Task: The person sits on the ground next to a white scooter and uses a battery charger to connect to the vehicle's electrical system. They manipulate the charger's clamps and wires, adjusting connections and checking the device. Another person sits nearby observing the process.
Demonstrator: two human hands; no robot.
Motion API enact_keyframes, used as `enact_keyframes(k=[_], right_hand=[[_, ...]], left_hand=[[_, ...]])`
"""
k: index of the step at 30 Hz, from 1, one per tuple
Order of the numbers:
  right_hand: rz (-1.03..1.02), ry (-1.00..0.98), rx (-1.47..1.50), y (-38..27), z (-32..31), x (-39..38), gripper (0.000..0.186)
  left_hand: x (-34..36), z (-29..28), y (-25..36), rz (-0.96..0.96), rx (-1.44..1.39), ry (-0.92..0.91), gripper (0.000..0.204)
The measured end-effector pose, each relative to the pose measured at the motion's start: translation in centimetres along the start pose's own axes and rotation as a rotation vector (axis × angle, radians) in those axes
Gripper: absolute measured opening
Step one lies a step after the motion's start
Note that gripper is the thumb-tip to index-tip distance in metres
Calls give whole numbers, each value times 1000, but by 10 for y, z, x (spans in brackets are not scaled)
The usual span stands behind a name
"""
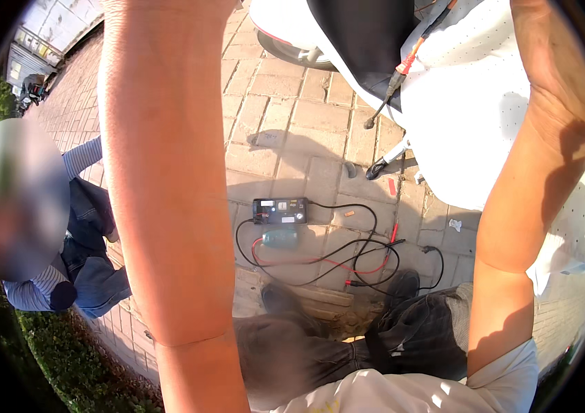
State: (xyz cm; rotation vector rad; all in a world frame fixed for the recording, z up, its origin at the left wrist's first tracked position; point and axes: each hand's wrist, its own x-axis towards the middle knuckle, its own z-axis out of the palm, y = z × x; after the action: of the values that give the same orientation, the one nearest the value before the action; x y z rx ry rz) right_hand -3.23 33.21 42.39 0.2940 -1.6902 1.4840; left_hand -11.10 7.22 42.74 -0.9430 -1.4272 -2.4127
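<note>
My left forearm (168, 172) reaches up across the picture, and its hand lies beyond the top edge. At the upper right, only the wrist and palm side of my right hand (547, 51) show. Its fingers are cut off by the edge. Nearest to that hand is a white dotted cover (461, 131), draped beside a white scooter (347, 62). A cable with an orange-red section (408, 60) hangs between the scooter's dark part and the cover, its black end free.
A black box-shaped device (280, 210) with tangled black and red leads lies on the paving near my shoes, a small teal object (280, 238) beside it. The scooter's stand (390, 157) touches the bricks. Someone in striped sleeves (82, 158) crouches at left, by a hedge (51, 351).
</note>
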Motion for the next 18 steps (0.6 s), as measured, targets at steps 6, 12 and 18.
enact_keyframes(k=[6, 12, 18], right_hand=[[277, -205, -16, 49, 9, -29, 45], [302, -150, 158, 56, 2, -34, 30], [293, -101, 80, 60, -23, -26, 26]], left_hand=[[-30, 89, -92, -222, -295, -40, 33], [-41, 86, -95, -448, -320, -184, 33], [-43, 102, -107, -524, -446, -305, 33]])
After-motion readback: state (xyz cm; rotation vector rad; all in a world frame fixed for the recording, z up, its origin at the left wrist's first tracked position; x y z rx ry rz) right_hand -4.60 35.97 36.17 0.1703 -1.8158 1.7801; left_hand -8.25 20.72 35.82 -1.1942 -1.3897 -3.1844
